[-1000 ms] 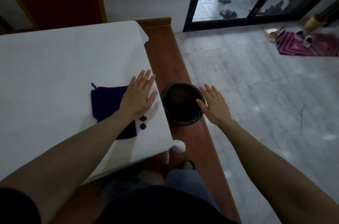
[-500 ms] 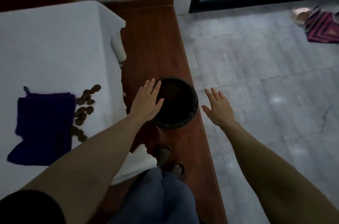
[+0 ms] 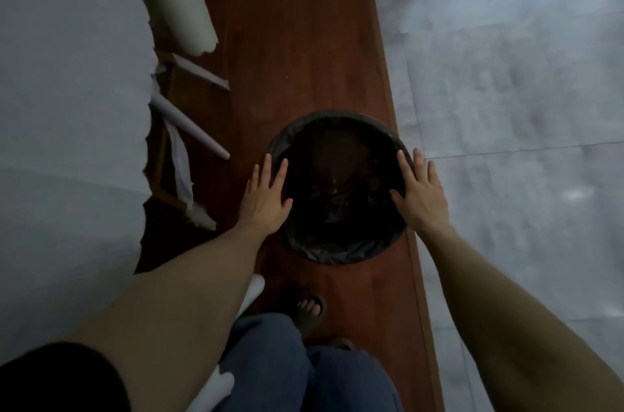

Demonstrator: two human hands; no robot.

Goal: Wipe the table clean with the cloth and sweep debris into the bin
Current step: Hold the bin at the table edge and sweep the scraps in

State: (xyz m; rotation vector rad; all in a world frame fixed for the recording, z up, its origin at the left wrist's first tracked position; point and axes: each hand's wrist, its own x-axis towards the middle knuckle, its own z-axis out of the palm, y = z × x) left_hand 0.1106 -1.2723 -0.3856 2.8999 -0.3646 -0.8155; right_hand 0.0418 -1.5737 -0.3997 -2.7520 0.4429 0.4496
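A round bin (image 3: 341, 242) lined with a dark bag stands on the brown wooden floor strip beside the table. My left hand (image 3: 265, 198) lies against its left rim, fingers straight and apart, thumb at the edge. On the right rim rests my right hand (image 3: 418, 192), also with straight fingers and its thumb pointing inward. Neither hand is curled around anything. The white-covered table (image 3: 67, 107) fills the left side. The cloth and the debris are out of view.
White tubes and torn paper edges (image 3: 189, 131) hang below the table's side. My foot in a sandal (image 3: 309, 308) and my blue trouser legs stand just in front of the bin. Grey floor tiles (image 3: 506, 90) lie to the right.
The view has swung down and right, off the cloth and debris. Both hands have closed in from near the bin to its two sides.
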